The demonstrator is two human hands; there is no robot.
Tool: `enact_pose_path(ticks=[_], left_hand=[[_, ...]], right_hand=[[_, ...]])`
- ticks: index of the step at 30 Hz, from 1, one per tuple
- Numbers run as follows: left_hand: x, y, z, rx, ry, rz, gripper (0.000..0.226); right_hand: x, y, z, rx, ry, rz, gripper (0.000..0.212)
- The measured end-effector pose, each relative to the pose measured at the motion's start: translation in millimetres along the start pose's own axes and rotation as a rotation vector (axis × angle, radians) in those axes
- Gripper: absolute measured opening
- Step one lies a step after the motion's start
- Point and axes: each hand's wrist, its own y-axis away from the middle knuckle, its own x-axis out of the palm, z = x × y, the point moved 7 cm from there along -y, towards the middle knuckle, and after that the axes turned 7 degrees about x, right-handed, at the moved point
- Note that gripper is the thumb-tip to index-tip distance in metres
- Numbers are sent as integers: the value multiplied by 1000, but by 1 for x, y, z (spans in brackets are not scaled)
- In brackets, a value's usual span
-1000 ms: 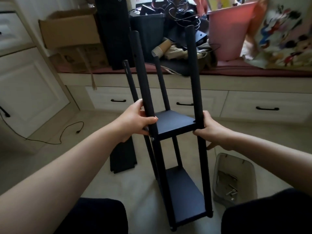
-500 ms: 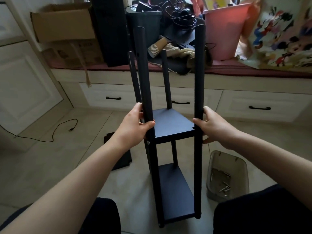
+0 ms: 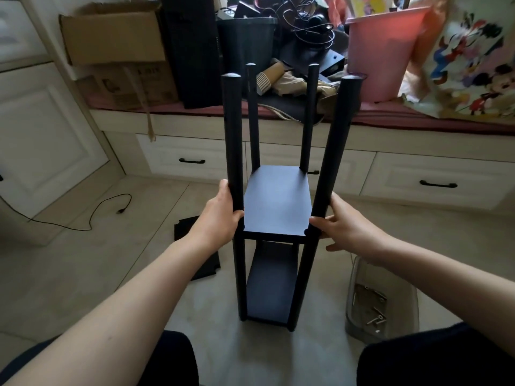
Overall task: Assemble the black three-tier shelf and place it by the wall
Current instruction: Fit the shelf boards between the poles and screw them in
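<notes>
Two hands steady the black shelf (image 3: 276, 201) in the head view, where it stands upright on the pale floor (image 3: 83, 274) between the person's knees. Four round posts rise well above its upper board; a lower board sits near the floor, and the post tops carry no third board. The left hand (image 3: 216, 218) is wrapped around the near left post (image 3: 233, 140) at the level of the upper board, thumb on the inner side and fingers (image 3: 224, 188) behind the post. The right hand (image 3: 344, 225) holds the near right post (image 3: 335, 151) at the same height, thumb pressed to the post's front and the other fingers curled toward its far side, the lowest one hanging free beneath.

A loose black panel (image 3: 200, 246) lies flat on the floor just left of the shelf, partly hidden by the left forearm. A clear plastic tub (image 3: 383, 302) with metal screws and fittings sits on the floor to the right, near the right knee. A black cable (image 3: 94, 210) trails across the floor at left. Behind the shelf runs a window seat with cream drawers (image 3: 192, 160), piled with a cardboard box (image 3: 111, 34), a black bin (image 3: 245, 43), paper cups (image 3: 269, 79), a pink bucket (image 3: 384, 51) and a cartoon-print bag (image 3: 473, 59).
</notes>
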Motion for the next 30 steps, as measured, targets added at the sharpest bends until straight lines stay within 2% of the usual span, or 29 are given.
enact_pose_path(ticks=[3, 9, 18, 22, 25, 27, 28, 30], left_hand=[[-2, 2, 3, -40, -48, 1, 48], [-3, 14, 9, -99, -193, 31, 25], [1, 20, 22, -127, -243, 24, 21], [0, 23, 23, -128, -254, 20, 17], [15, 31, 24, -193, -395, 175, 40], [36, 39, 22, -208, -367, 328, 40], [44, 40, 17, -166, -360, 354, 38], [56, 34, 4, 3, -402, 305, 29]], right_hand=[[2, -1, 3, -7, 33, 6, 29], [4, 0, 5, -21, 160, 98, 22], [12, -6, 5, -84, 357, 113, 19], [11, -6, 6, -103, 368, 109, 15], [6, -6, 10, -120, 322, 122, 7], [1, -3, 14, -139, 279, 132, 10], [-1, -3, 15, -149, 257, 136, 13], [-4, -1, 17, -160, 224, 145, 16]])
